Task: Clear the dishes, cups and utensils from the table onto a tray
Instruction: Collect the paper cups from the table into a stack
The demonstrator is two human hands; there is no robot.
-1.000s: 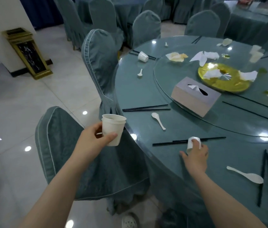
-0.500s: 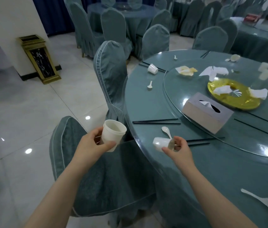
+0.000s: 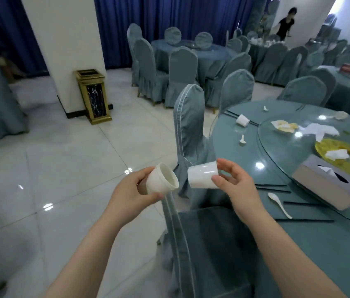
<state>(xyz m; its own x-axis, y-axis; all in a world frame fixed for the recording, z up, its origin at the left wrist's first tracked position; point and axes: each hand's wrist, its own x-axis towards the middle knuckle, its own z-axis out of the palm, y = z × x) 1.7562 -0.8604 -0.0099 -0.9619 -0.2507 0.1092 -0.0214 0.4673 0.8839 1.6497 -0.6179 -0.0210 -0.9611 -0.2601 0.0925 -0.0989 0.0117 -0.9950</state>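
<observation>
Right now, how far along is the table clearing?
Early. No tray is in view. In hand: the left hand holds a paper cup, and the right hand holds a second cup on its side, base toward the first's mouth. Left on the table: a tipped cup, spoons, chopsticks, the gold plate.

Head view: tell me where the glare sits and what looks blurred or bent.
Head view: ceiling lights glare as bright spots on the glass turntable and the floor tiles; the far left edge is smeared with blur; the white pillar leans from wide-angle distortion; both held cups, left and right, stay fairly sharp.
</observation>
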